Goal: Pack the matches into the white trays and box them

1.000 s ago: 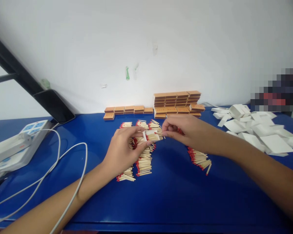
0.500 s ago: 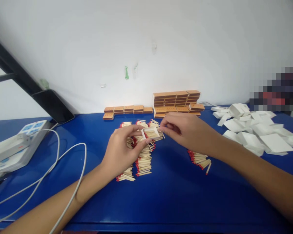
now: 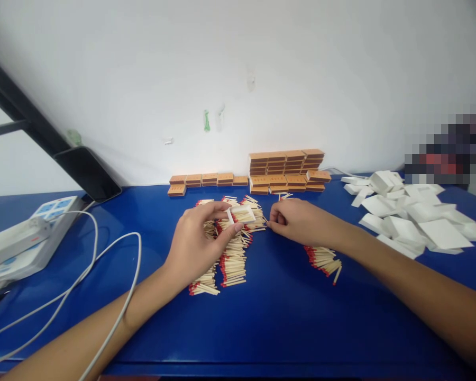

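My left hand (image 3: pixel 200 241) grips a small white matchbox tray (image 3: pixel 252 217) between thumb and fingers, above the matches. Several red-headed matches (image 3: pixel 241 216) lie inside the tray. To its right, my right hand (image 3: pixel 291 219) is closed in a pinch at the stick ends of the heaped matches, and a match end seems to be between its fingertips. Rows of loose matches (image 3: pixel 234 270) spread on the table below and behind the tray, partly hidden by my left hand. A smaller heap of matches (image 3: pixel 324 260) lies below my right wrist.
Stacked orange-brown matchboxes (image 3: pixel 286 164) and a low row of matchboxes (image 3: pixel 209 179) line the wall. White empty trays (image 3: pixel 416 211) are piled at the right of the blue table (image 3: pixel 277 323). At left are a power strip (image 3: pixel 19 248), white cable (image 3: pixel 137 275) and black phone-like slab (image 3: pixel 89 172).
My right hand has moved down and slightly right, away from the tray's edge to the stick ends beside it. My left hand with the tray has shifted very slightly left.
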`<state>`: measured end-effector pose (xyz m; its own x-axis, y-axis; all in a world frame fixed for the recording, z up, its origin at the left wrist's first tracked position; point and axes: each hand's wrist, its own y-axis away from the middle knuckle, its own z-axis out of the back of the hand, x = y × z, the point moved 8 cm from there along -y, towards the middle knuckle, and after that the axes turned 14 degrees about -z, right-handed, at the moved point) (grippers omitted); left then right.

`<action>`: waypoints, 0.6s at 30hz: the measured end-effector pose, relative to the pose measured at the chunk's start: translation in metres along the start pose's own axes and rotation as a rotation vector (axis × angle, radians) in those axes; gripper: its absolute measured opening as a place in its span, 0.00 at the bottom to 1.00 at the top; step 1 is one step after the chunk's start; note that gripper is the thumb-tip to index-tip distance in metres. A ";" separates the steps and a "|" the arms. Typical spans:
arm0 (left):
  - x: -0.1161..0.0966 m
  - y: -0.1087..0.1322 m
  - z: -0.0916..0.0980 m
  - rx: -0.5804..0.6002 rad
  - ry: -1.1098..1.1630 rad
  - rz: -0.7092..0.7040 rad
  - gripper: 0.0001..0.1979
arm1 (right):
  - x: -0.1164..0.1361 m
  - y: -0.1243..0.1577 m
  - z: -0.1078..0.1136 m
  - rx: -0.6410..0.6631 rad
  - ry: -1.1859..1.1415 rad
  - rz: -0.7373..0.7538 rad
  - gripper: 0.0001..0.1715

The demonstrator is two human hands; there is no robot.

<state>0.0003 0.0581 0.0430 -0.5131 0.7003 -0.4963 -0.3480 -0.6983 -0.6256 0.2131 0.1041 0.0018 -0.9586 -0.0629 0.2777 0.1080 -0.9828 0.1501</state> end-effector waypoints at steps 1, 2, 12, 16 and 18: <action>0.000 0.000 0.000 0.000 -0.002 -0.003 0.16 | -0.002 0.000 0.000 0.002 0.013 -0.012 0.09; 0.000 0.000 0.000 -0.001 -0.006 -0.005 0.16 | -0.003 0.000 0.001 0.002 0.029 -0.022 0.09; 0.001 -0.001 -0.001 -0.001 -0.018 -0.015 0.17 | -0.001 0.018 0.011 0.201 0.082 0.208 0.09; 0.000 -0.002 0.000 -0.005 -0.013 -0.023 0.16 | 0.008 0.031 0.002 0.307 0.110 0.237 0.09; -0.001 -0.002 0.000 -0.004 -0.018 -0.029 0.16 | 0.010 0.030 0.003 0.292 0.092 0.239 0.07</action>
<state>0.0014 0.0588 0.0451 -0.5170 0.7177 -0.4665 -0.3603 -0.6768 -0.6420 0.2071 0.0742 0.0118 -0.9155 -0.3123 0.2536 0.3889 -0.8484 0.3592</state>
